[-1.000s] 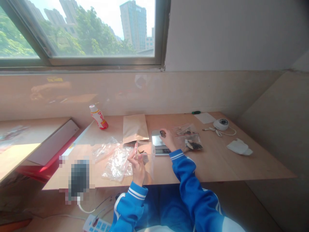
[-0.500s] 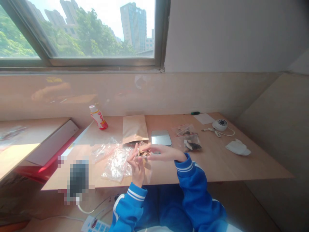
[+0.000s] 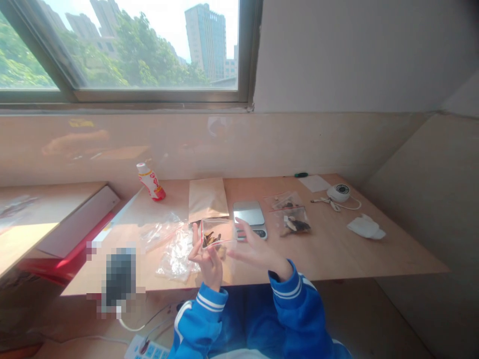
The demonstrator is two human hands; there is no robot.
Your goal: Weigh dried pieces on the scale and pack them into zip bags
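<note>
In the head view, the left hand (image 3: 210, 264) grips a clear zip bag (image 3: 226, 230) by its left and near edges, above the counter (image 3: 329, 254), with dark dried pieces (image 3: 212, 240) inside. The right hand (image 3: 258, 253) has its fingers parted at the bag's right side; whether they touch the film is unclear. Just beyond, to the right, sits a scale (image 3: 248, 213); a paper pouch (image 3: 207, 197) lies on the far side.

The thin bag could sag or tip and spill pieces onto the counter, since only the left fingers surely hold it. The right hand might also bump the scale nearby.

Half a second ago the right hand reached across the bag; now it is farther right, leaving the pieces and the scale's panel visible.
</note>
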